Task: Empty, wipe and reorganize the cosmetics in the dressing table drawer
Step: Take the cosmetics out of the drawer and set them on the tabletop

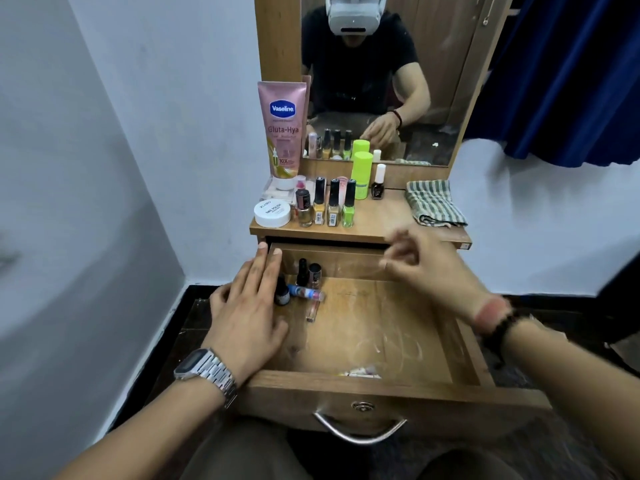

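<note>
Drawer [363,379] open below wooden tabletop [381,220]; right hand [426,268] blurred, seemingly empty.

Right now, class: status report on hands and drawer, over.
Left hand open, flat at drawer's left edge. Right hand blurred, holding nothing visible. Few small bottles remain inside.

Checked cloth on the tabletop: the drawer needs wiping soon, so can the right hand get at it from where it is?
Probably yes. The right hand hangs blurred above the open drawer, just below the checked cloth, with nothing lying between them.
</note>
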